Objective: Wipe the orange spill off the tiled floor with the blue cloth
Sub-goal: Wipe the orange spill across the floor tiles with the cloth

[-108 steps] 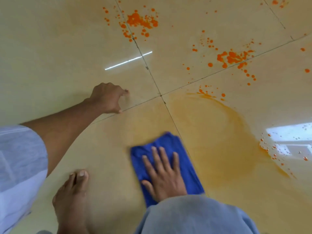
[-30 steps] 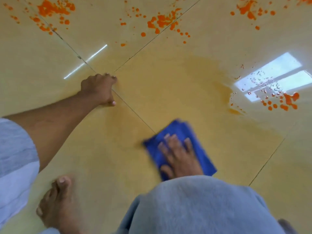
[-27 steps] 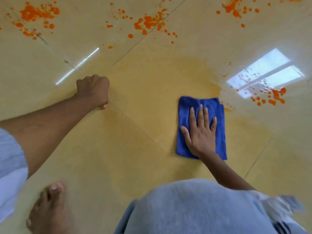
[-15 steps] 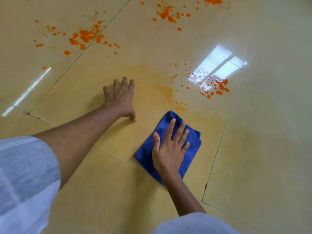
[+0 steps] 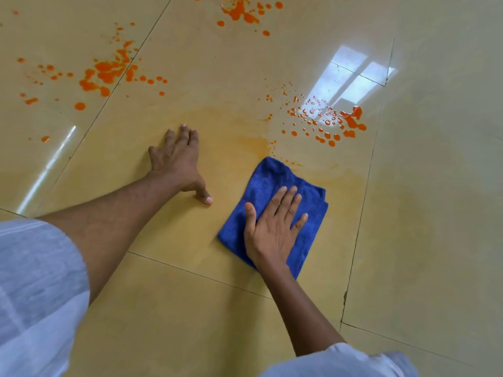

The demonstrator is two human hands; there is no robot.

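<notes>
Wiping was partly done: right hand point(image 5: 273, 229) lay spread on the cloth point(image 5: 275, 186), left hand point(image 5: 178, 161) spread on the floor point(image 5: 422, 213). Orange drops point(image 5: 324, 123) and a smear point(image 5: 245, 145) remained.

Glossy tiled floor point(image 5: 424, 240) bears orange spill point(image 5: 109, 72) (splattered), blue cloth point(image 5: 272, 191).

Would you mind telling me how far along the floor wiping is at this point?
Partly done. The tile around the blue cloth shows only a pale orange smear, so it looks wiped. In hand: the right hand presses the cloth flat while the left hand braces on the floor. Left: bright droplets near the window glare, a splatter at left and another at top.
</notes>
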